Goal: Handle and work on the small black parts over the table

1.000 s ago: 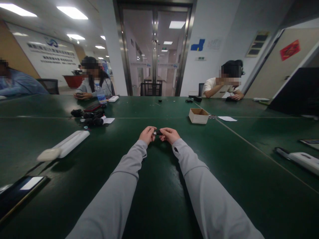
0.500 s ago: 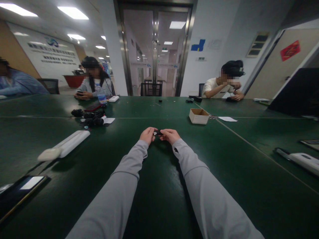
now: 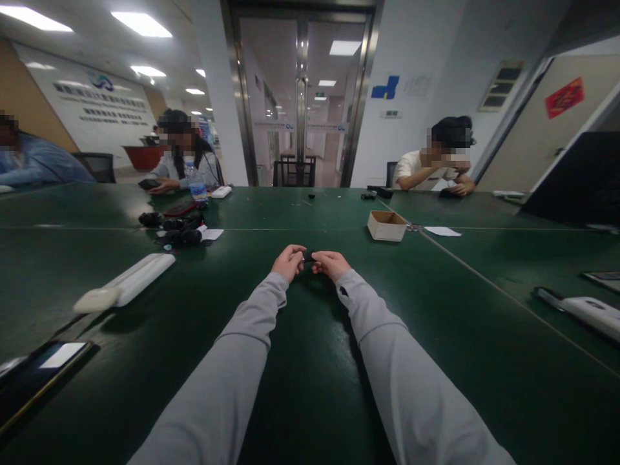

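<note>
Above the green table (image 3: 310, 336), my left hand (image 3: 289, 261) and my right hand (image 3: 330, 264) meet fingertip to fingertip, both in a pinch. Between them is a small black object (image 3: 308, 258) with a shiny metal end, too small to name for certain. The right fingers grip its dark end. My left thumb and fingers close over the metal end and cover most of it. Grey sleeves reach up to both wrists.
A small open cardboard box (image 3: 386, 227) stands right of my hands. To the left lie a white elongated device (image 3: 138, 278), a phone (image 3: 43, 371) and black gear (image 3: 177, 226). A water bottle (image 3: 197, 184) stands farther back. Several people sit around the table.
The metal end showed more clearly before; my left fingers now cover more of it. My hands stay in nearly the same place. Across the table, the person at left has shifted a dark handheld item.
</note>
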Tool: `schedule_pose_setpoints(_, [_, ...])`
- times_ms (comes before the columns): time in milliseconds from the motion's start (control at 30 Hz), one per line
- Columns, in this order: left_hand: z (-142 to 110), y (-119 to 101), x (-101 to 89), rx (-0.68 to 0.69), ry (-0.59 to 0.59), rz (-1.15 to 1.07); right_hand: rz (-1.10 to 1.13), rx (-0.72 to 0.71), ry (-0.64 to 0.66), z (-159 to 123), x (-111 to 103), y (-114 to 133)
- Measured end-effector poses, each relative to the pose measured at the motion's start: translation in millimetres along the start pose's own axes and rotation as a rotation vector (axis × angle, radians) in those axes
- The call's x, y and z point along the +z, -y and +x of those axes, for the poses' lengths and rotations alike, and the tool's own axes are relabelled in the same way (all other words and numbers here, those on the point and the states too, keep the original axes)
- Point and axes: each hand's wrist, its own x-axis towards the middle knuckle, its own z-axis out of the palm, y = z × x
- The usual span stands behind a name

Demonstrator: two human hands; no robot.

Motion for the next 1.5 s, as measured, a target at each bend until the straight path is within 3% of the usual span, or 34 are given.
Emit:
schedule_pose_setpoints(567, [1.2,-3.7,-1.3,-0.086,0.043,0.004,-0.027,0.024,-0.008,-2.3,2.0,3.4])
schedule_pose_setpoints(1500, [1.2,0.0,-0.6,-0.030,0.022,0.081,-0.052,0.033,-0.003,-1.8,2.8,3.0])
